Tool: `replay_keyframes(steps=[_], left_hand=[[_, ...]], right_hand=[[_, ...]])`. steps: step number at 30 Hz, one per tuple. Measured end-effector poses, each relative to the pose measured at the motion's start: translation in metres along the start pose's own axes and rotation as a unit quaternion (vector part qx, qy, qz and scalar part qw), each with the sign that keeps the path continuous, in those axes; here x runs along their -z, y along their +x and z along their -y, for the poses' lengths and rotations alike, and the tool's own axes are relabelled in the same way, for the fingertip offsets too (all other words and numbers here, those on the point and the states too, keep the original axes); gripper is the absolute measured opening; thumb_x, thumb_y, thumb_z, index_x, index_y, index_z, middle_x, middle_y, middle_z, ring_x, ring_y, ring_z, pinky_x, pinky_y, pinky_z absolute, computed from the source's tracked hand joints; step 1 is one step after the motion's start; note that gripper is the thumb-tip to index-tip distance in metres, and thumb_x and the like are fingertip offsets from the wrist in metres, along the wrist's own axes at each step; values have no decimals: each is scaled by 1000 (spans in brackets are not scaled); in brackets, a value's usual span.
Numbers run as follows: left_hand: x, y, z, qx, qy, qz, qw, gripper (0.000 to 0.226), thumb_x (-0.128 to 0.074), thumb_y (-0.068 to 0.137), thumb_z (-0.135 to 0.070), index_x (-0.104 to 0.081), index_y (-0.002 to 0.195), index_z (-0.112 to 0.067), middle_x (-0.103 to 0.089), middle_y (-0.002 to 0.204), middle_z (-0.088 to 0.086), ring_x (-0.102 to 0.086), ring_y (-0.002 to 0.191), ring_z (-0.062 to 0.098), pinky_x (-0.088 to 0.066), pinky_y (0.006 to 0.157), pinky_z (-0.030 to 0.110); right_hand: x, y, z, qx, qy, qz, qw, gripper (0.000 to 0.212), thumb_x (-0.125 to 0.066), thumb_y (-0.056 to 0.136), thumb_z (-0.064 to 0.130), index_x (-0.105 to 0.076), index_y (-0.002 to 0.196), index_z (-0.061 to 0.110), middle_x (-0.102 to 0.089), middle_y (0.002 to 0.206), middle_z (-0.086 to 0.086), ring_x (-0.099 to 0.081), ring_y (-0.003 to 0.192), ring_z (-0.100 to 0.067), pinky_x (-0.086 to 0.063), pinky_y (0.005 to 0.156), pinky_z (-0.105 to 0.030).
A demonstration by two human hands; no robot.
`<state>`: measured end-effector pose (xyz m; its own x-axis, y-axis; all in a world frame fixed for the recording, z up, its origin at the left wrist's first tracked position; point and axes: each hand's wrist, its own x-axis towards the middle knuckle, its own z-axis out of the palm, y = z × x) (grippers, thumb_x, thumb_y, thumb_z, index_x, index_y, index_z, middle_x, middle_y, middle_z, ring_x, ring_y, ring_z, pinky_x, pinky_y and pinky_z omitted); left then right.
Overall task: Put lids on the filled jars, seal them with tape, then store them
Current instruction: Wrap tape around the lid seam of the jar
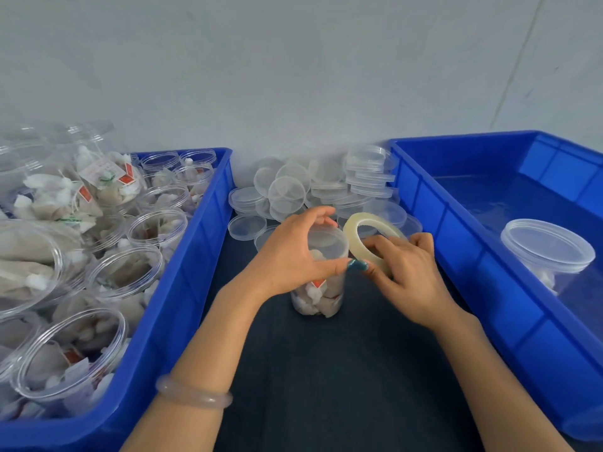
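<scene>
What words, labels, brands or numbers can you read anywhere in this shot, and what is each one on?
Nothing reads clearly.
Paper tag in the left crate: faint reddish print, too blurred to read.
Red-and-white tag inside the centre jar: too small to read.
Tape roll, lids, right crate: no print visible.

Both bare forearms are reaching forward from the lower edge, converging toward the middle. The left hand (293,252) is arching palm-down, its fingers and thumb curling round the top of a lidded jar (321,298). The right hand (404,272), just beside it, is pinching a tape roll (355,223) with curled fingers.
</scene>
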<state>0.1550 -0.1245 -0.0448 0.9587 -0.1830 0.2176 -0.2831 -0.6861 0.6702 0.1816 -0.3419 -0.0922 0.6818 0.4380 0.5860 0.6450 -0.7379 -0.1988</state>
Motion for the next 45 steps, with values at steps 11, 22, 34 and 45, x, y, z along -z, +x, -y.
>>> replay_keyframes(steps=[11,22,34,45], left_hand=[[13,-3,-11,-56,212,69,973,101,-67,78,-66,-19,158,-29,-24,154,-8,-21,144,17,-25,120,44],[25,-9,-12,37,301,55,951,95,-50,72,-88,-26,154,-45,-40,140,-10,-52,120,13,-42,82,29],[32,-9,-10,12,131,162,978,103,-80,80,-36,-14,160,-35,-27,151,-16,-28,138,2,-30,106,19],[2,-13,-6,-2,147,-4,989,87,-76,72,-67,-37,144,-36,-45,143,-19,-41,129,2,-36,101,23]], right_hand=[[-11,-2,19,-51,-10,-96,994,46,-45,90,61,-60,76,19,-45,67,13,-48,69,-15,-14,72,-33],[-7,-8,10,-16,71,-10,997,40,-28,103,55,-52,91,25,-51,63,14,-45,62,-10,-29,80,-38],[-13,-5,30,-65,-67,-74,993,32,-41,93,49,-48,76,23,-45,70,13,-47,67,-16,-16,75,-34],[2,-10,18,-4,-67,-54,996,28,-39,97,42,-60,90,24,-52,84,14,-54,81,-17,-13,77,-33]])
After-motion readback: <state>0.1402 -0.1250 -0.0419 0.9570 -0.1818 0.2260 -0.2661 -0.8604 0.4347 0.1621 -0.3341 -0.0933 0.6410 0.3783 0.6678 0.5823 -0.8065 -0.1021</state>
